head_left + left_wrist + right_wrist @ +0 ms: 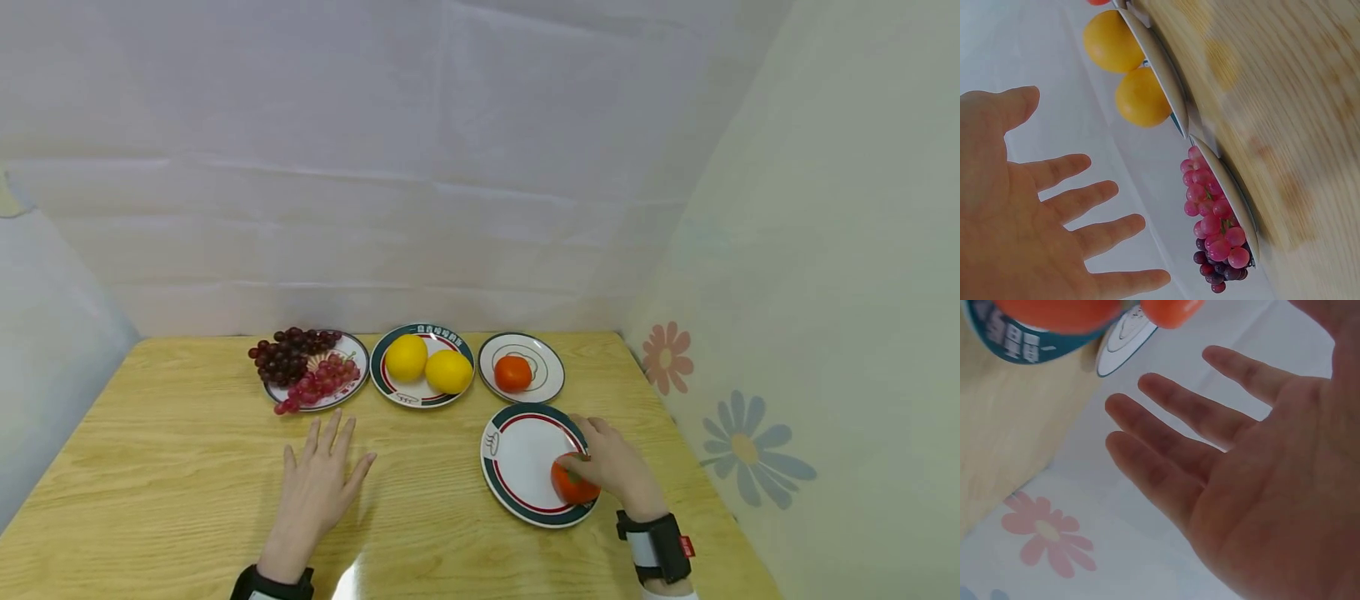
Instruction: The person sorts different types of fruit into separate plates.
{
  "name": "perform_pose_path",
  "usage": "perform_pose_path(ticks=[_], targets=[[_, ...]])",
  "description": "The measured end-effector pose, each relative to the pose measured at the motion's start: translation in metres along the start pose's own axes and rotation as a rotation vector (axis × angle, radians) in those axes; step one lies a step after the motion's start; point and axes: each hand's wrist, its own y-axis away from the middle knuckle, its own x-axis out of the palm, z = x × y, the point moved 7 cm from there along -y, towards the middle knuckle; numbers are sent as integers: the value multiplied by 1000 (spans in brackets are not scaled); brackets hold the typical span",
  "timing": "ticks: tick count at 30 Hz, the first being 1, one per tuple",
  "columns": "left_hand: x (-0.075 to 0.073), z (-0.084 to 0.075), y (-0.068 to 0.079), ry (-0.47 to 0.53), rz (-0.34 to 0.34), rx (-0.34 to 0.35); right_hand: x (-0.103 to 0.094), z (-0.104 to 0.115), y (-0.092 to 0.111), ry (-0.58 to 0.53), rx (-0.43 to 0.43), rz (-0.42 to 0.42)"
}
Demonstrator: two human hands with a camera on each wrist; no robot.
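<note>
My right hand [617, 465] is over the right rim of a green-rimmed plate [523, 457], beside a red-orange tomato [572, 483] lying on that plate. In the right wrist view its fingers are spread and fairly straight, apart from the blurred tomato [1060, 311] at the top edge. My left hand [318, 477] hovers over the wooden table with fingers spread, holding nothing. Nearest to it are pink grapes [322, 380] and dark grapes [288, 354] on a plate [362, 357]; in the left wrist view the palm [1016, 225] is bare.
Two round yellow fruits [448, 372] sit on another green-rimmed plate [380, 387] at the back middle. Right of it, a small white plate [551, 375] carries a second tomato [513, 374]. Covered walls [450, 250] border the table [180, 442] at the back and sides.
</note>
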Motion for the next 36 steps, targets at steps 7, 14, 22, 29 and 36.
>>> perform_pose_path(ticks=[7, 14, 22, 29, 36], targets=[[0, 0, 1, 3, 2, 1, 30, -4, 19, -21, 68, 81], [1, 0, 1, 4, 3, 2, 38, -7, 16, -10, 75, 51], [0, 0, 1, -3, 2, -3, 16, 0, -13, -41, -13, -37], [0, 2, 1, -4, -4, -6, -5, 5, -68, -34, -33, -149], [0, 5, 2, 2, -6, -14, 2, -6, -117, -51, 37, -150]])
